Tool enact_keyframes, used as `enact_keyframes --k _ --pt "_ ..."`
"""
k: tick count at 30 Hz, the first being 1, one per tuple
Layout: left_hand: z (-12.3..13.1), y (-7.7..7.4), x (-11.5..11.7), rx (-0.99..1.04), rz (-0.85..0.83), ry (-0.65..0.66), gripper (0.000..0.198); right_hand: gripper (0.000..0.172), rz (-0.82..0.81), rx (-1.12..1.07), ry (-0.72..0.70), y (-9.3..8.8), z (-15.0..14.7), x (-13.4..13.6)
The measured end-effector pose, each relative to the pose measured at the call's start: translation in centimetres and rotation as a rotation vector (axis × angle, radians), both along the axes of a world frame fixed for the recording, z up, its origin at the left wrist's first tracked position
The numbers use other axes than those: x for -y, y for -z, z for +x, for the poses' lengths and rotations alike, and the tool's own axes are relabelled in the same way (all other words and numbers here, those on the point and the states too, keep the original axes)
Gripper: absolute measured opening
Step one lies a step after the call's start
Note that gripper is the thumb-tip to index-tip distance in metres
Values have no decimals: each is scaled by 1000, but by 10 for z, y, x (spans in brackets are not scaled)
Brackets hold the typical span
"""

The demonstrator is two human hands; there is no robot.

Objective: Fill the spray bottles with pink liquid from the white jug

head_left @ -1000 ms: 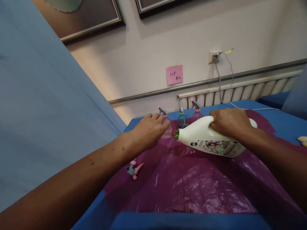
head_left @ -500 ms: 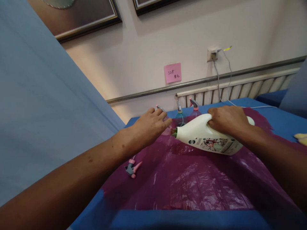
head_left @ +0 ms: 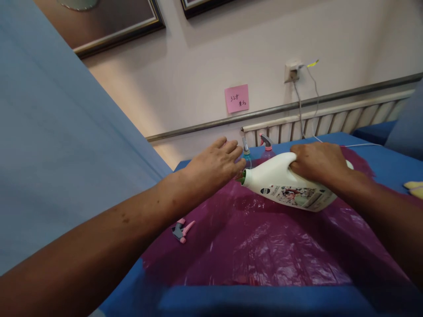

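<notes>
Behind both hands rises a pale wall [head_left: 198,66], with a blue table [head_left: 257,299] and purple sheet [head_left: 238,251] beneath them. Tipped toward the left hand [head_left: 220,165], the white jug [head_left: 271,178] likely wants a firm grip and slow, slight changes of tilt. The right hand [head_left: 317,160] clasps its handle; the body hangs below and left of that hand, its mouth [head_left: 243,177] just beside the left. The left's fingers extend loosely; whether they hold anything, I cannot tell. Nearer than it lies a spray head [head_left: 180,231].
</notes>
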State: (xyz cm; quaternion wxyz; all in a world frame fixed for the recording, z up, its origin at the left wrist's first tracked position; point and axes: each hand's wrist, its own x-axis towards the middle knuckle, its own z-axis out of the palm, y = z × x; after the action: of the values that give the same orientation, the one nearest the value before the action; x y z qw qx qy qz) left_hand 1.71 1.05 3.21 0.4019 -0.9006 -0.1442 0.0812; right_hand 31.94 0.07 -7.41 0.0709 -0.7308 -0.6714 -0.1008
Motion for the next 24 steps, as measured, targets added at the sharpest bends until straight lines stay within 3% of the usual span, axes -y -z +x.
enact_keyframes --k 13,24 --pt "10 -13 8 2 -99 -122 28 40 -56 -40 23 -4 7 1" --pt "-16 -1 0 193 -55 -156 52 41 -45 -70 60 -7 16 12"
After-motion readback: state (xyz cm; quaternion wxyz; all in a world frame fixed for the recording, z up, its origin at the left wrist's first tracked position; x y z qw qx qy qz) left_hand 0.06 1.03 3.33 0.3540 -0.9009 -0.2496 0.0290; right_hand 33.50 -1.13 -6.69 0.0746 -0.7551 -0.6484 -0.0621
